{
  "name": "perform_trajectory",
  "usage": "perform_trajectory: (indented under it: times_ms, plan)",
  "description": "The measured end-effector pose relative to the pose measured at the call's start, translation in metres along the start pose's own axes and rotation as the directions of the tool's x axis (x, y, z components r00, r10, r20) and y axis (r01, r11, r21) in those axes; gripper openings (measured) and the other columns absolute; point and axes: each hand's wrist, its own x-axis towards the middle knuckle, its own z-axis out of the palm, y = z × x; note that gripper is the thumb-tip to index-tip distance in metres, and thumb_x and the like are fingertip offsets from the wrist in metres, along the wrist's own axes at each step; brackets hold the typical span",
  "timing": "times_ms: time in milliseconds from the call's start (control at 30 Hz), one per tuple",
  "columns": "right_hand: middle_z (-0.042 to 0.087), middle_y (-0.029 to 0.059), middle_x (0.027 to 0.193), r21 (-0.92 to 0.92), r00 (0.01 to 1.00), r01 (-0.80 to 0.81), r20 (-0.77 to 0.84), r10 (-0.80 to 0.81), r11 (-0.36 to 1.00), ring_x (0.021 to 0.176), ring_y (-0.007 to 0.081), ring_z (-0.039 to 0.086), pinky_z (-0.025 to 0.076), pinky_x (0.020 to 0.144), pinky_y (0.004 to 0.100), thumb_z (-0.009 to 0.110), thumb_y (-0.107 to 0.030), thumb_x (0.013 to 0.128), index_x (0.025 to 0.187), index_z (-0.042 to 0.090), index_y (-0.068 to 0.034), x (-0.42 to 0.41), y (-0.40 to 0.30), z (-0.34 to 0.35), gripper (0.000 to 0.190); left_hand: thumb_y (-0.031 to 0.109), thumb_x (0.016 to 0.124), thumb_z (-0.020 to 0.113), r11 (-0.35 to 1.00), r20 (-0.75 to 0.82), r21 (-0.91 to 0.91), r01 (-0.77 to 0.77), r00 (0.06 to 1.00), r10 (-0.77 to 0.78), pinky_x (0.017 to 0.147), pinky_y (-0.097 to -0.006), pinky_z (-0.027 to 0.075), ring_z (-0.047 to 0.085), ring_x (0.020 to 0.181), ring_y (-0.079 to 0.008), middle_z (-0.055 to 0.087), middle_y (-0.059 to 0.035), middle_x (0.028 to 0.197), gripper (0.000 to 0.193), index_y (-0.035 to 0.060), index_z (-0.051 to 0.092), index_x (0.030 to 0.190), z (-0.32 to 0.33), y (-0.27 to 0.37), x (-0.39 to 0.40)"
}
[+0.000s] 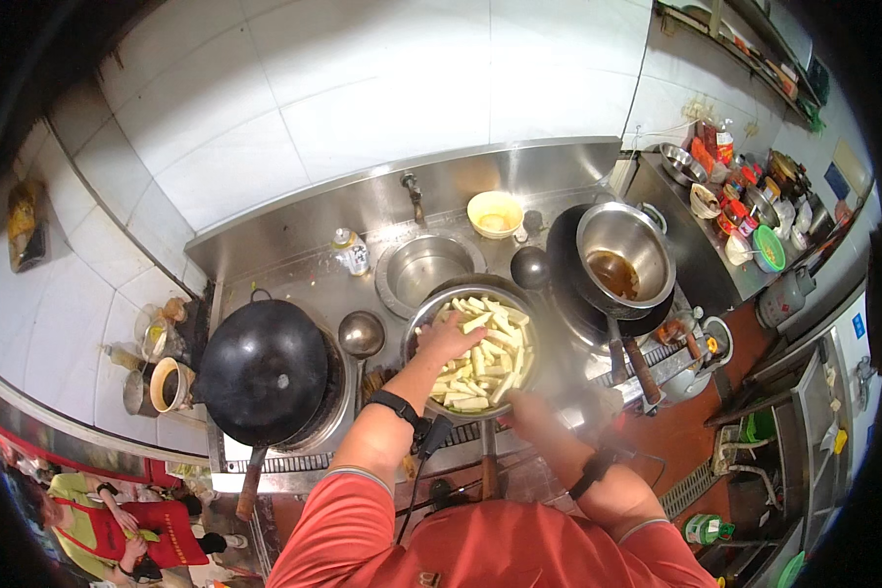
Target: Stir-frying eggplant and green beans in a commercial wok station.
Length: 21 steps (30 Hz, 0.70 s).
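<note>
A metal basin (420,323) full of pale, stick-cut vegetable pieces (489,360) is in front of me, above a wok whose wooden-ended handle (489,459) points towards me. My left hand (452,341) lies on the pieces at the basin's left side, thumb spread from the fingers; its fingertips are partly hidden among the sticks. At the basin's lower right rim is my right hand (535,413), blurred, and its grip is unclear. Left of the basin rests a metal ladle (361,335). Behind it a round metal pot (428,270) is set into the counter.
A black wok (264,371) sits on the left burner. At right, a steel pot (636,228) with brown liquid stands over another wok. A yellow bowl (495,213), a bottle (350,251) and a tap (413,197) are at the back. Another person (110,525) is at lower left.
</note>
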Motion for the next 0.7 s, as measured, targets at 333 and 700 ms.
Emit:
perform_trajectory:
  times_ms: [333,700]
  plan:
    - [0.059,0.0136,0.089,-0.128,1.0,-0.023,0.001,0.023,0.992,0.07,0.0235,0.059,0.049,0.05,0.0328,0.05,-0.006,0.075,0.101,0.05,0.003,-0.02,-0.021,0.007,0.028,0.047,0.074,0.056,0.955,-0.072,-0.118,-0.273,0.961,0.265,0.085,-0.039,0.04,0.051,0.1,-0.0334,0.056,-0.0188,0.103,0.049,0.0088,0.057,0.106,0.007,-0.002,-0.029]
    - [0.059,0.0118,0.086,-0.048,0.993,0.007,-0.116,-0.013,0.999,0.07,0.0219,0.058,0.049,0.052,0.0335,0.053,-0.007,0.074,0.098,0.052,0.003,-0.029,-0.027,0.011,0.026,0.065,0.065,0.056,0.92,0.04,0.273,-0.282,0.959,0.282,0.099,-0.051,0.021,0.025,0.122,-0.0427,0.025,-0.0224,0.134,0.086,0.0211,0.028,0.133,-0.008,0.005,-0.075]
